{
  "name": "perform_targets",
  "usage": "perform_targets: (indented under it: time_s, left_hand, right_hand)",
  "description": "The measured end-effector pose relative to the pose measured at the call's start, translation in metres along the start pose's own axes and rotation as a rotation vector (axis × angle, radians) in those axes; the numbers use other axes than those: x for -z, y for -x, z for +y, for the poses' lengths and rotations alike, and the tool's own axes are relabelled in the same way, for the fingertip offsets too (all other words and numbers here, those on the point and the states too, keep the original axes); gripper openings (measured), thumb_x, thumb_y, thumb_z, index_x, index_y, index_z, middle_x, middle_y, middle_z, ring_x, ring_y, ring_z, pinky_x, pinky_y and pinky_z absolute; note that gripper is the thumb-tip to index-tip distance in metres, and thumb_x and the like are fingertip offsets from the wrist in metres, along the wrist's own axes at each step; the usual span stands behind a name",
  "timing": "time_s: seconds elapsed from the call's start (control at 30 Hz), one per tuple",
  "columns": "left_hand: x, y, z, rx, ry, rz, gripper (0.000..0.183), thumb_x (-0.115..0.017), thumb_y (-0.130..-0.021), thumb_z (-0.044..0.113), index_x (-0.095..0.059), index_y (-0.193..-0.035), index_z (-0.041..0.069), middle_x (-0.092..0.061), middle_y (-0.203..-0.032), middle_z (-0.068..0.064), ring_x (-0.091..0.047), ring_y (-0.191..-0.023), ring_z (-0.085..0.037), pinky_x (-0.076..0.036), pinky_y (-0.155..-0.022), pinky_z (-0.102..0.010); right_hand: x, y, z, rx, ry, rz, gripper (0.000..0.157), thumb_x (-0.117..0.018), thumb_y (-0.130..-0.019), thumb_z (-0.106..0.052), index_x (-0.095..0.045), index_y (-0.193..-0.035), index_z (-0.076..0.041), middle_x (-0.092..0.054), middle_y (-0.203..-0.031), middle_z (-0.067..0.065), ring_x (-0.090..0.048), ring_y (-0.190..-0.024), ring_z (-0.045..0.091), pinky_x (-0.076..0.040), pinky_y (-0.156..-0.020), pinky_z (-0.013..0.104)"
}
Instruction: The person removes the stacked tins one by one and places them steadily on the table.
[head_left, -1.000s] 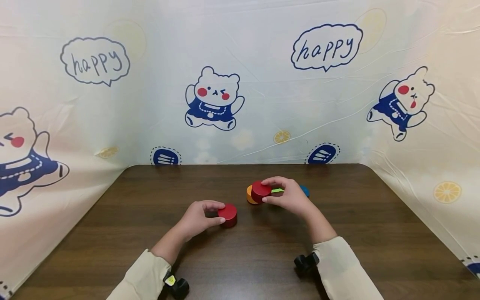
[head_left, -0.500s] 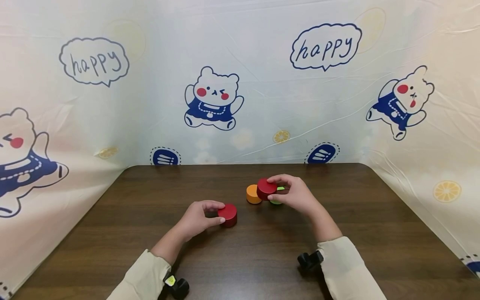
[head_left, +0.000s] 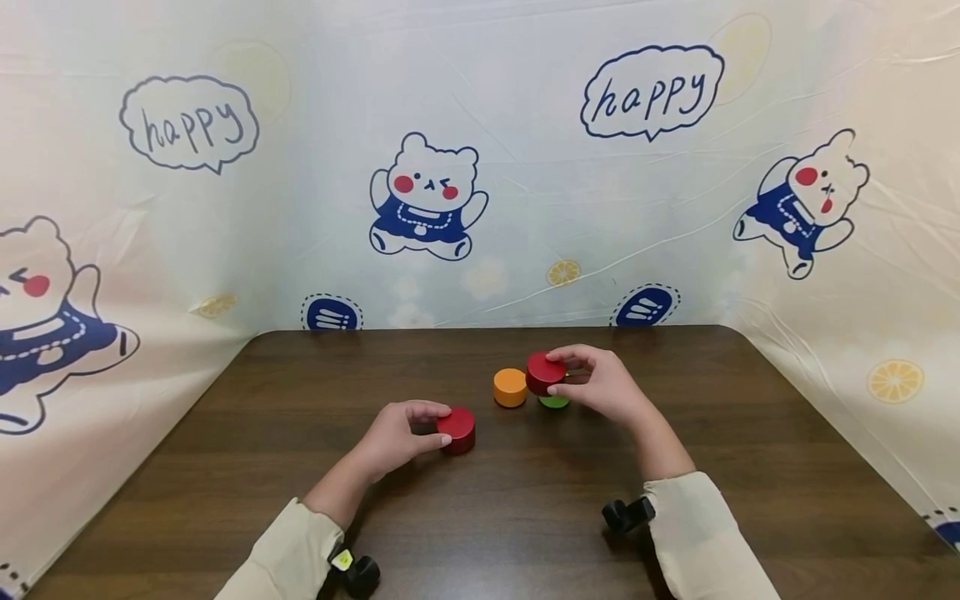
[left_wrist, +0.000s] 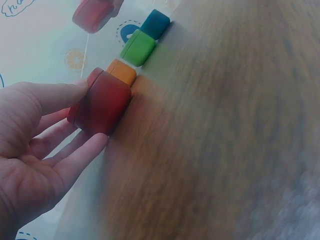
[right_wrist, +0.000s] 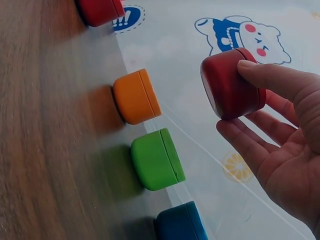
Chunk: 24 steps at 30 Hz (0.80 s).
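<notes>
On the table, my left hand holds a red round lidded tin between thumb and fingers. My right hand grips another red round lidded tin, raised off the table. In the head view this tin partly covers a green tin. The right wrist view shows a clear gap between the raised tin and the tins standing on the table. An orange tin stands just left of the green one. A blue tin ends the row; my right hand hides it in the head view.
All this is on a dark wooden table with rounded far corners. A pale cloth printed with bears hangs behind it and along both sides. Black wrist cameras are strapped at both cuffs.
My right hand has carried its red tin rightward and slightly up, from in front of the orange tin to the green one. The orange tin is now uncovered. My left hand stays put.
</notes>
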<state>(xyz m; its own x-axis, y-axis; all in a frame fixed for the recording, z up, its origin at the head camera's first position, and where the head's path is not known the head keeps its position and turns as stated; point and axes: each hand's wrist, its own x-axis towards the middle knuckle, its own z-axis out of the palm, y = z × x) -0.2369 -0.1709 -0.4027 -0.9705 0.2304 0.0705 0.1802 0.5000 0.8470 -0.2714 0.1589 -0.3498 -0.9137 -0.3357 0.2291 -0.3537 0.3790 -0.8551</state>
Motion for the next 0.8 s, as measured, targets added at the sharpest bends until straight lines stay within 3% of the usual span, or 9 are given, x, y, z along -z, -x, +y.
perform_targets:
  time_s: [0.23,0.8]
  left_hand:
    - [0.001,0.001,0.001,0.023,0.005,0.01,0.038,-0.083,-0.078,0.015,-0.073,-0.115,0.015,-0.068,-0.115,0.0,-0.061,-0.108,-0.022,-0.049,-0.095,-0.043]
    - [0.001,0.001,0.001,0.015,0.008,0.003,0.038,-0.083,-0.078,0.015,-0.073,-0.115,0.015,-0.068,-0.115,-0.001,-0.061,-0.109,-0.023,-0.049,-0.095,-0.043]
  right_hand:
    - [0.007,0.002,0.002,-0.006,-0.013,0.019,0.045,-0.08,-0.081,-0.01,-0.064,-0.123,-0.008,-0.064,-0.12,0.015,-0.063,-0.107,0.032,-0.055,-0.087,0.038]
    - [0.023,0.004,0.011,-0.071,-0.005,0.071,0.047,-0.081,-0.081,-0.014,-0.064,-0.125,-0.011,-0.063,-0.124,0.013,-0.059,-0.112,0.031,-0.054,-0.089,0.04]
